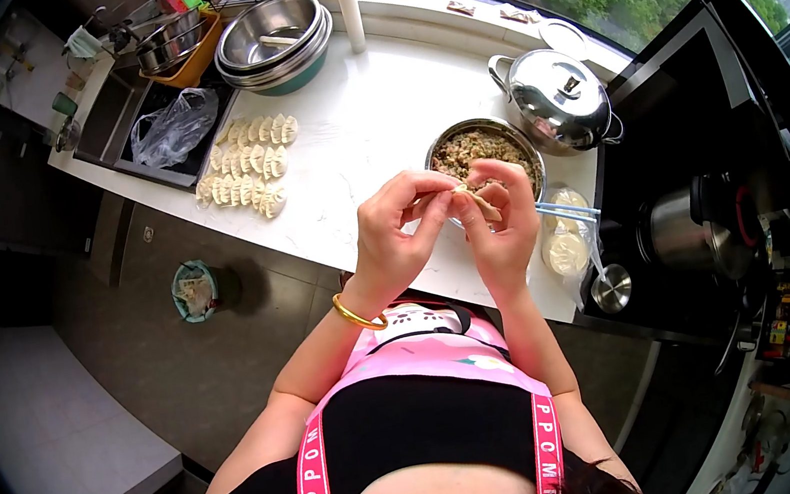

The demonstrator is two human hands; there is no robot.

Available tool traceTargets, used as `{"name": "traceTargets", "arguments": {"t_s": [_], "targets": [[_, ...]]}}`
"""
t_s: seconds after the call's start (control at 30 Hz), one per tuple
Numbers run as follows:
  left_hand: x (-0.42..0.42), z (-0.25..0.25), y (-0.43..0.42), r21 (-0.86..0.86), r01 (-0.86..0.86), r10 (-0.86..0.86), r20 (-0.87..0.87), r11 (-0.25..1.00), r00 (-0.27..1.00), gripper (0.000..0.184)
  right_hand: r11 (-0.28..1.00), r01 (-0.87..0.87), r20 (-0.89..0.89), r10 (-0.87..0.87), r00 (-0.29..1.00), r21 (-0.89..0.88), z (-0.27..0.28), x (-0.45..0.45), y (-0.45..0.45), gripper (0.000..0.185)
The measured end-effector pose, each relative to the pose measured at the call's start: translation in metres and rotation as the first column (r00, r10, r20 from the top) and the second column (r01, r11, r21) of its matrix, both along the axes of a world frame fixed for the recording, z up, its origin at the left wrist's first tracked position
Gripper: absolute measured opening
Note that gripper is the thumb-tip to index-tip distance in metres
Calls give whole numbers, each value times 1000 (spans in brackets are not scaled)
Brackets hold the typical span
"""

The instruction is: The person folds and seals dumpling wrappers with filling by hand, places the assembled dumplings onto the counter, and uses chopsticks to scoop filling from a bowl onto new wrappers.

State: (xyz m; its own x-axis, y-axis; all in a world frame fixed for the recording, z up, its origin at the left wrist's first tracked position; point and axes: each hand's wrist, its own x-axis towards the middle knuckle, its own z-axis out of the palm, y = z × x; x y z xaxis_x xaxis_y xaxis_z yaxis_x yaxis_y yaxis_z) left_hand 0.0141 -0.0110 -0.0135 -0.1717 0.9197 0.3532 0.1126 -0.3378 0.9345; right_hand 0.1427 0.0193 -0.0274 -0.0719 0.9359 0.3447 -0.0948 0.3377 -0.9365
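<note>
Both hands meet above the counter, in front of a steel bowl of filling. My left hand [400, 229], with a gold bangle [360, 315] on its wrist, pinches one edge of a dumpling [484, 205]. My right hand [503, 222] curls its fingers and thumb around the same dumpling. Much of the dumpling is hidden by the fingers. Just beyond the hands, the chopped filling [479, 147] fills the steel bowl [537, 154]. A pair of blue chopsticks [567, 211] sticks out to the right of the bowl. Folded dumplings [246, 162] lie in rows at the left.
A lidded pot [556, 101] stands beside the bowl. Dumpling wrappers in plastic [567, 248] lie near the right edge. Stacked basins [274, 44] and a white roll [346, 1] stand at the back. The sink holds a plastic bag [174, 126]. Another pot [690, 224] stands on the black stove.
</note>
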Motion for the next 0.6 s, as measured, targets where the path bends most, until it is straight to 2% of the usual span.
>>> {"name": "traceTargets", "arguments": {"t_s": [0.03, 0.13, 0.17, 0.23, 0.4, 0.57, 0.6], "targets": [[-1, 1, 0, -4, 22, -22, 15, 1000, 1000, 10, 998, 15, 89, -20, 996, 58, 2, 1, 4, 25], [-4, -7, 0, -46, 50, -49, 25, 998, 998, 14, 987, -28, 119, 10, 993, 157, -1, 0, 6, 19], [-2, -7, 0, -47, 49, -48, 25, 998, 999, 14, 989, -16, 92, 3, 996, 146, 3, -1, 5, 12], [4, -5, 1, -8, 22, -20, 193, 1000, 981, 20, 989, -12, 90, -1, 996, 146, 0, -3, 6, 11], [2, -7, -3, -87, 50, -32, 199, 995, 979, 23, 985, 60, 98, -76, 992, 161, -7, -8, 4, 8], [0, -9, -5, -131, 55, -23, 230, 990, 973, 19, 951, 138, 158, -187, 970, 276, -8, -11, 2, 8], [-2, -9, -5, -173, 19, 8, 151, 985, 988, 17, 951, 136, 158, -185, 970, 276, -9, -11, 2, 8]]}}
